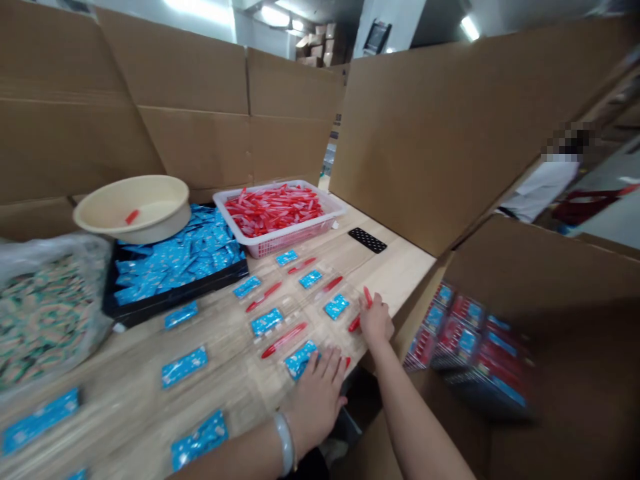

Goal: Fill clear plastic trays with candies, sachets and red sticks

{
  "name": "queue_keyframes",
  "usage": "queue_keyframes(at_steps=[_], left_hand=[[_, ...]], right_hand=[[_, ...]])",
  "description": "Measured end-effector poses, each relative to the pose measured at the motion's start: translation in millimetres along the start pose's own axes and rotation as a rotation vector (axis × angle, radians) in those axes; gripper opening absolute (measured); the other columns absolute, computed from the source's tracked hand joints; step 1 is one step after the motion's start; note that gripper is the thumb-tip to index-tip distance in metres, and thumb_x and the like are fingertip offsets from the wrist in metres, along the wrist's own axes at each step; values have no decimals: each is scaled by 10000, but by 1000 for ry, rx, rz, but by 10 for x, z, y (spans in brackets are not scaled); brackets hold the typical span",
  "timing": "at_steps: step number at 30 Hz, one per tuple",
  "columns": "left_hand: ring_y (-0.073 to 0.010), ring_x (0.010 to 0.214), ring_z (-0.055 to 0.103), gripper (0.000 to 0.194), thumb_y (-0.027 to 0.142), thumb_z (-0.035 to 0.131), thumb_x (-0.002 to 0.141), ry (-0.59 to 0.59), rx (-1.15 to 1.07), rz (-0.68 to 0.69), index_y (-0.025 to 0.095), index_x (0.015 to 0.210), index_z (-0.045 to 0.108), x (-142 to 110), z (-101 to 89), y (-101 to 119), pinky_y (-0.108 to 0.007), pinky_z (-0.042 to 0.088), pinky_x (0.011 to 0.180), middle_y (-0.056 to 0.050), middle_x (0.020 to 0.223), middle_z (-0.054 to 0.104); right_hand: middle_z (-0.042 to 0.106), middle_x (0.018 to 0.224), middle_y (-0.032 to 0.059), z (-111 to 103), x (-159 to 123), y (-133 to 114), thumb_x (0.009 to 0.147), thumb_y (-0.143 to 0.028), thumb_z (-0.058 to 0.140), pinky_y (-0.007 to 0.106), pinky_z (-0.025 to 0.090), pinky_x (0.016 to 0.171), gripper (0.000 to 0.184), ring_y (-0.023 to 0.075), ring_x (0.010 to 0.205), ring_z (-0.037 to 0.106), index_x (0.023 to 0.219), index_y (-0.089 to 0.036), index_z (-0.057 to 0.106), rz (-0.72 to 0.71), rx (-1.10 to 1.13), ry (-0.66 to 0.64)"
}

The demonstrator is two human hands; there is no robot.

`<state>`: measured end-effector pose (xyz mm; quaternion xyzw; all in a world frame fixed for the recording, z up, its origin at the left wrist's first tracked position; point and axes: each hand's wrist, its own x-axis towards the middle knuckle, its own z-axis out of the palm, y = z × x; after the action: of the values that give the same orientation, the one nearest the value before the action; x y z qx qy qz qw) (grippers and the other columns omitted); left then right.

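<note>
My right hand (376, 323) is closed around a slim red pen (368, 297) at the right front edge of the table. Another red piece shows just under its fingers; I cannot tell whether it belongs to the same pen. Flat, with fingers stretched out, my left hand (320, 390) rests on a clear plastic tray, partly covering a blue packet (300, 360). A red tip peeks out beside its fingers. Around them lie several clear trays, some with a blue packet (267, 321) and a red pen (284, 340), others farther left with only a blue packet (185, 367).
A white basket (260, 248) of red pens stands at the back. Left of it are a black tray (175, 297) of blue packets, a cream bowl (173, 223) and a plastic bag (95, 300) of small pieces. A cardboard box (565, 320) at right holds packed sets (470, 333).
</note>
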<state>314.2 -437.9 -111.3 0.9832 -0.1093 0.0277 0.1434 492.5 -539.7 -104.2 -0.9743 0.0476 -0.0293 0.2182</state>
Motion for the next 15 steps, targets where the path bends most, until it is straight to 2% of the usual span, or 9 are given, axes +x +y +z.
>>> queue_keyframes(at_steps=[3, 5, 7, 8, 10, 11, 13, 15], left_hand=[[-237, 1286, 167, 553, 426, 357, 835, 30, -174, -53, 163, 1311, 262, -73, -200, 1, -431, 196, 1047, -92, 1396, 238], [-208, 1283, 181, 548, 381, 336, 851, 112, -329, -138, 145, 1329, 205, -61, -409, -9, -385, 241, 1044, -98, 1402, 220], [-175, 1244, 276, 497, 276, 303, 867, 189, -488, -200, 139, 1331, 190, -62, -628, -80, -333, 311, 1011, -104, 1371, 289], [-162, 1203, 342, 472, 230, 292, 866, 221, -556, -218, 149, 1324, 211, -93, -729, -151, -310, 343, 985, -102, 1337, 349], [-144, 1114, 437, 435, 182, 286, 862, 266, -621, -246, 188, 1298, 281, -252, -897, -385, -278, 379, 944, -80, 1252, 454], [-141, 1090, 453, 426, 172, 285, 861, 279, -605, -281, 209, 1285, 307, -383, -961, -550, -274, 382, 935, -68, 1226, 477], [-162, 1096, 440, 423, 167, 285, 856, 279, -478, -401, 226, 1272, 335, -712, -1046, -953, -306, 373, 936, -63, 1219, 475], [-199, 1087, 437, 436, 120, 286, 832, 233, -279, -577, 202, 1251, 374, -1047, -1071, -1390, -362, 373, 919, -86, 1210, 468]], right_hand=[[538, 992, 212, -148, -173, -83, 811, -506, 259, 435, 443, 634, 541, 313, 837, 573, 1127, -122, 472, -56, 115, 16], [568, 919, 177, -204, -410, -250, 822, -491, 248, 394, 458, 662, 523, 287, 843, 574, 1075, -116, 511, -147, 369, 44], [597, 862, 117, -188, -745, -486, 844, -465, 204, 337, 479, 668, 498, 233, 812, 592, 1076, -149, 511, -257, 529, -61], [602, 893, 108, -152, -919, -606, 849, -453, 211, 330, 481, 698, 478, 224, 847, 587, 1077, -160, 511, -324, 619, -160], [577, 1035, 101, -42, -1180, -796, 860, -420, 205, 336, 455, 804, 447, 211, 989, 536, 1129, -191, 479, -479, 715, -316], [536, 1119, 101, 18, -1234, -849, 859, -413, 218, 358, 423, 861, 440, 213, 1064, 485, 1171, -200, 443, -544, 726, -342], [453, 1218, 114, 120, -1164, -867, 842, -428, 277, 423, 350, 928, 469, 236, 1143, 400, 1245, -203, 357, -610, 657, -276], [439, 1205, 142, 171, -929, -824, 810, -454, 347, 479, 314, 929, 521, 273, 1135, 382, 1254, -180, 342, -606, 535, -149]])
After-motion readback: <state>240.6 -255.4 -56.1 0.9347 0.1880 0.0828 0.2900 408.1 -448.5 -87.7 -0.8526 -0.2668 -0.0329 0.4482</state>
